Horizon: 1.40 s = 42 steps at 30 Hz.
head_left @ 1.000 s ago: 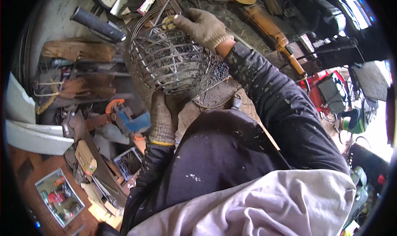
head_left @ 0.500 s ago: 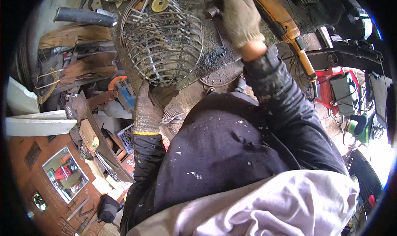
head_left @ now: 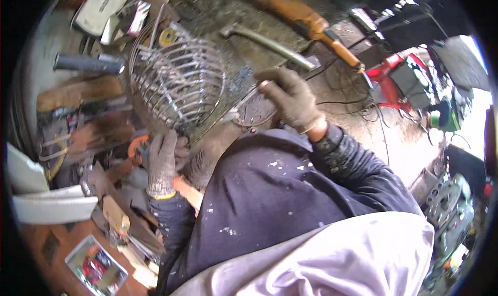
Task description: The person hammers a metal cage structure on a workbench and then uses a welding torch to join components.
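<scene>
A rounded cage of bent metal rods [head_left: 181,78] lies on the dark workbench. My left hand [head_left: 163,163], in a grey knitted glove, is at the cage's near end, with fingers stretched out and slightly apart and the tips close to the rods. I cannot tell whether they touch. My right hand [head_left: 293,101], in a dirty pale glove, hovers past the bench's near edge with its fingers curled together. A small pale spot shows at its fingertips, too blurred to name. Beyond that hand lies a hammer with a metal handle [head_left: 275,48].
An orange power tool [head_left: 306,23] rests at the back right of the bench. A yellow disc [head_left: 167,37] lies behind the cage. At left are a dark tube [head_left: 88,63] and stacked scrap. Cables trail over the floor near a red-and-grey machine [head_left: 410,80] at right.
My right hand has come back toward me from the far side of the bench, and the hammer now lies in full view. The left hand has shifted slightly left and nearer; the whole view has tilted.
</scene>
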Tool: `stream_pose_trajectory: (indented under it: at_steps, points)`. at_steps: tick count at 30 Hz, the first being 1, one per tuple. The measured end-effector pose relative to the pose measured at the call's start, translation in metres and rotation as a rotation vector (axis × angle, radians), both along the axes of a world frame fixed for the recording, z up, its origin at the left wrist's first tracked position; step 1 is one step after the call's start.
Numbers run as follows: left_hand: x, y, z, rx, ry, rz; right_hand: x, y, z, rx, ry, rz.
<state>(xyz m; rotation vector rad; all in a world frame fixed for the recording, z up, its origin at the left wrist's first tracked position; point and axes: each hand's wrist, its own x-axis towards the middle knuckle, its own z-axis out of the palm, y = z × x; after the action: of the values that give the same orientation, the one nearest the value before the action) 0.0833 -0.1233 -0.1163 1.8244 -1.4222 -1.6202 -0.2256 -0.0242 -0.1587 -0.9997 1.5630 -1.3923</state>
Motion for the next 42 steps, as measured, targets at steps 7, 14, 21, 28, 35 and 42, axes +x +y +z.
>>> stream_pose_trajectory:
  at_steps: [7,14,21,28,35,42]
  points:
    - [0.006,0.017,-0.029,-0.136,0.054,-0.176,0.027,0.032,0.018,0.135,0.104,-0.006]
    - [0.019,0.013,-0.068,-0.226,0.129,-0.239,-0.029,0.068,0.041,0.041,0.105,-0.547]
    - [0.025,0.018,-0.083,-0.599,-0.042,-0.336,-0.213,0.060,-0.011,0.148,0.526,-0.822]
    - [-0.004,0.034,-0.062,-0.851,-0.426,-0.267,-0.285,0.018,-0.021,0.427,0.624,-1.044]
    - [-0.022,0.050,-0.053,-0.621,-0.487,-0.126,-0.321,0.001,-0.068,0.463,0.603,-1.172]
    - [-0.018,0.042,-0.062,-0.752,-0.557,-0.137,-0.335,-0.002,-0.074,0.344,0.701,-1.132]
